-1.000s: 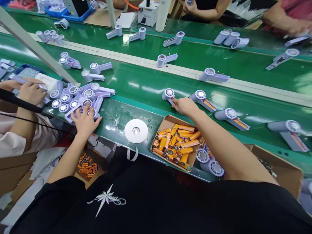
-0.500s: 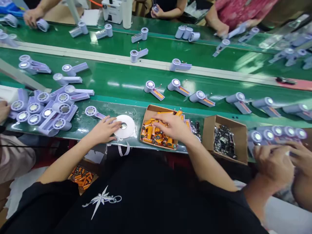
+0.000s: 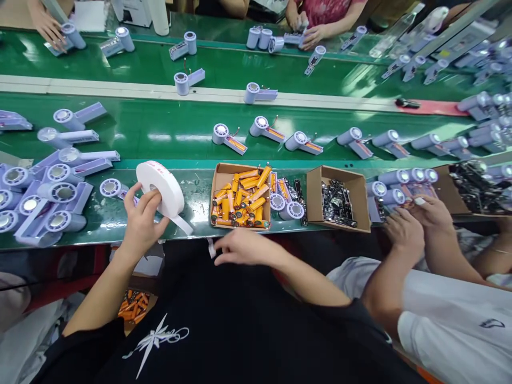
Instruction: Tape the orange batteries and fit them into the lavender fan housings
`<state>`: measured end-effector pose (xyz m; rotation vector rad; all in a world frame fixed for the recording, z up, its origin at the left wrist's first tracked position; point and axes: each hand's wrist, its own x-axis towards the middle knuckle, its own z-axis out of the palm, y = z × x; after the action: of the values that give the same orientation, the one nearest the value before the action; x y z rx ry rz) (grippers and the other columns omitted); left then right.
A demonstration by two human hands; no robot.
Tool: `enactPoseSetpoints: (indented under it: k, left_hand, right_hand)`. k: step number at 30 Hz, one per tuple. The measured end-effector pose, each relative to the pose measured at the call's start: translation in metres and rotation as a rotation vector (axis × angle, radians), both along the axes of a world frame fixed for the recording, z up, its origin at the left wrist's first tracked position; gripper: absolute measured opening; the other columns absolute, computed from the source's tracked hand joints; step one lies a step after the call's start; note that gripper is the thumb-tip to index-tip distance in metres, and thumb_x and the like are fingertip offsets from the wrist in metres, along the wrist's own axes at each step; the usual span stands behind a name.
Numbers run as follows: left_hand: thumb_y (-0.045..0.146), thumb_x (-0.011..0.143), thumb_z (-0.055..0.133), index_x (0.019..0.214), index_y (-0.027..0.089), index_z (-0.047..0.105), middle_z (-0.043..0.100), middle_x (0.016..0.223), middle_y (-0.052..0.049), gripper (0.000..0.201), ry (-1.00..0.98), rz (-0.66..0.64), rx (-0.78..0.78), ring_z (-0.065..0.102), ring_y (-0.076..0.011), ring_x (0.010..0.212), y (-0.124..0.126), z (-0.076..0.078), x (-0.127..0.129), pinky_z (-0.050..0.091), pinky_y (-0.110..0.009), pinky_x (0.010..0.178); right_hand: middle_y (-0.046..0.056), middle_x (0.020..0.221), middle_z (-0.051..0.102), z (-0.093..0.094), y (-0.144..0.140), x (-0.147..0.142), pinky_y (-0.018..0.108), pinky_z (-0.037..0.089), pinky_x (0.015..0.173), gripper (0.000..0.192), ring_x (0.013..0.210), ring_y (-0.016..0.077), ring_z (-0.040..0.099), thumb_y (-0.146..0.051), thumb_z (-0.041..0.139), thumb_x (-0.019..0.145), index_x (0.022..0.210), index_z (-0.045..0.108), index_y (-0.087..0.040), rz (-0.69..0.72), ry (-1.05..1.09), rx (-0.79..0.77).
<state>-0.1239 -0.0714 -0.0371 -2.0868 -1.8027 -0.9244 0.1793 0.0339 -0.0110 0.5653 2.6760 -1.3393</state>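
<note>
Left hand [image 3: 141, 221]: gripping the wide white paper-tape roll [image 3: 161, 188], fingers closed round its rim, roll lifted off and tilted above the near edge of the glossy green conveyor belt [image 3: 176, 130].

Right hand [image 3: 240, 247]: pinching the roll's loose white tail [image 3: 212, 249] at the belt's front edge; the strip is running slack from the roll and is not yet torn.

Adjacent: a lavender plastic fan housing [image 3: 113, 188], round-headed, lying just behind the left hand, untaped as far as can be judged. An open brown cardboard box [image 3: 221, 173] is holding smooth orange cylindrical battery cells [image 3: 242, 202].
</note>
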Motion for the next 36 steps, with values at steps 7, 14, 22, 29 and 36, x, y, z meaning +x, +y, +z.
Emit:
enactPoseSetpoints:
  k: [7,14,22,29,36]
  left_hand:
    - [0.011,0.090,0.073,0.145,0.030,0.061,0.080,0.130,-0.010,0.060,0.029,-0.073,-0.075,0.068,-0.0368,0.130,0.000,-0.003,0.020,0.045,-0.068,0.124]
    - [0.008,0.088,0.076,0.145,0.030,0.065,0.081,0.127,-0.010,0.062,0.043,-0.140,-0.129,0.065,-0.0362,0.130,-0.008,0.001,0.029,0.053,-0.061,0.118]
    - [0.012,0.091,0.078,0.140,0.026,0.068,0.082,0.124,-0.010,0.052,0.068,-0.164,-0.111,0.062,-0.0344,0.129,-0.008,0.010,0.039,0.053,-0.052,0.112]
    - [0.010,0.096,0.073,0.149,0.029,0.068,0.084,0.127,-0.006,0.057,0.200,-0.156,-0.158,0.065,-0.0293,0.116,-0.010,0.017,0.051,0.050,-0.047,0.107]
    - [0.014,0.099,0.071,0.159,0.037,0.063,0.084,0.128,-0.002,0.065,0.240,-0.112,-0.141,0.060,-0.0282,0.102,-0.003,0.019,0.046,0.048,-0.050,0.113]
  right_hand:
    - [0.018,0.137,0.077,-0.011,0.092,-0.004,0.062,0.055,0.117,0.028,0.135,0.0397,0.068,-0.028,0.088,0.095,0.122,0.086,-0.020,-0.147,-0.025,0.399]
    - [0.009,0.111,0.089,-0.018,0.077,0.013,0.048,0.070,0.100,0.047,0.108,0.0270,0.086,-0.063,0.090,0.090,0.108,0.071,-0.025,-0.522,0.540,-0.404]
    - [0.001,0.087,0.085,0.008,0.067,0.010,0.041,0.075,0.082,0.059,0.088,0.0284,0.089,-0.064,0.103,0.071,0.108,0.077,-0.026,-0.836,0.683,-0.473]
    - [0.003,0.083,0.087,0.027,0.047,0.007,0.038,0.074,0.075,0.039,0.073,0.0242,0.083,-0.060,0.100,0.078,0.093,0.085,-0.027,-0.739,0.566,-0.108]
    - [0.002,0.101,0.088,0.013,0.040,0.000,0.039,0.070,0.087,0.042,0.081,0.0224,0.080,-0.051,0.093,0.090,0.127,0.088,-0.031,-0.623,0.460,-0.069]
